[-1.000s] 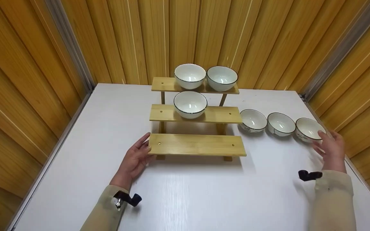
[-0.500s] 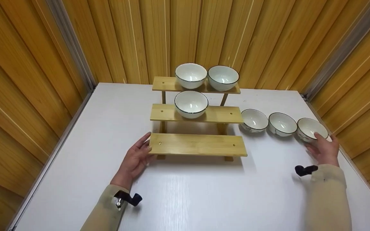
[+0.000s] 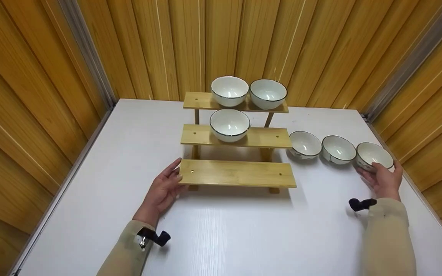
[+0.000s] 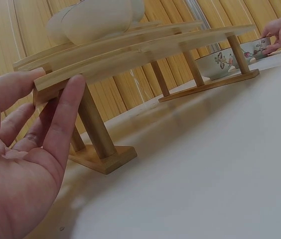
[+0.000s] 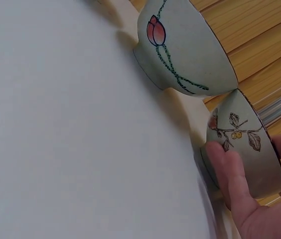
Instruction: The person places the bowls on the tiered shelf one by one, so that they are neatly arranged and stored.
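Observation:
A three-tier wooden display rack (image 3: 236, 173) stands mid-table in the head view. My left hand (image 3: 164, 191) grips the left end of its lowest tier, thumb on the edge and fingertips beneath the board. At the far right, my right hand (image 3: 386, 181) holds the rightmost bowl (image 3: 370, 152), its thumb at the rim and fingers against the outside wall. In the right wrist view this bowl (image 5: 255, 174) shows a leafy branch pattern. Beside it sits a bowl with a red bud (image 5: 185, 55), rims meeting in that view.
Two more bowls rest on the top tier: a left one (image 3: 229, 91) and a right one (image 3: 268, 94). One bowl (image 3: 230, 125) sits on the middle tier. Left of the held bowl are a middle bowl (image 3: 338, 149) and another (image 3: 305, 145) close by the rack. Wood-panel walls (image 3: 221, 42) surround the white table (image 3: 221, 237).
My right hand has moved a little left and in under the rightmost bowl, its thumb going from the bowl's right side to the near rim. The left hand keeps its grip on the rack.

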Demonstrator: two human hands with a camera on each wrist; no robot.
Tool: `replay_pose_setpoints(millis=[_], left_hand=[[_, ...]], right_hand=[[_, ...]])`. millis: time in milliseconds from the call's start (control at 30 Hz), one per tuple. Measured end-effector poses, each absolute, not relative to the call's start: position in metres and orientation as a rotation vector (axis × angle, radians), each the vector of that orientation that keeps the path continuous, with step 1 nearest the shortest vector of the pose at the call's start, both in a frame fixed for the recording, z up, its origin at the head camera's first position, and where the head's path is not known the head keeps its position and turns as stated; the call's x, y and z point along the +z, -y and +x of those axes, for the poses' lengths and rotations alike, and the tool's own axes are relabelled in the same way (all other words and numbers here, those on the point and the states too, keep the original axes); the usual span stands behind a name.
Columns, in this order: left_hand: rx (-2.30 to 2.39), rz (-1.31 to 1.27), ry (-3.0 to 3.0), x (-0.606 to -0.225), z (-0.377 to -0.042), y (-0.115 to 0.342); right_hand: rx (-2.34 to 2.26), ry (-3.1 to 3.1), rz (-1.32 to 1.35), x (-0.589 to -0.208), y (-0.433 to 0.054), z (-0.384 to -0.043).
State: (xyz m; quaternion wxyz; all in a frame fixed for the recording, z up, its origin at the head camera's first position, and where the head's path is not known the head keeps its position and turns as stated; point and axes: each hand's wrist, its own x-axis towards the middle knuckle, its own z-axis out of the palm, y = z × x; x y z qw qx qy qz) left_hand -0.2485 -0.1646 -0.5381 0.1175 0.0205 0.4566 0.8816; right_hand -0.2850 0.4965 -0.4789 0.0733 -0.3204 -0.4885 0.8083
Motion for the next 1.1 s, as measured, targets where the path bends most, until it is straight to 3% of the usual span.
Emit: replay_pose_setpoints(millis=[433, 1100], left_hand=[[2.578, 0.07, -1.324, -0.539, -0.248, 0.165], [2.609, 0.048, -1.252, -0.535, -0.247, 0.164]], right_hand=[[2.373, 1.404, -0.974, -0.469, -0.499, -0.28], [2.519, 1.463, -0.596, -0.428, -0.47, -0.27]])
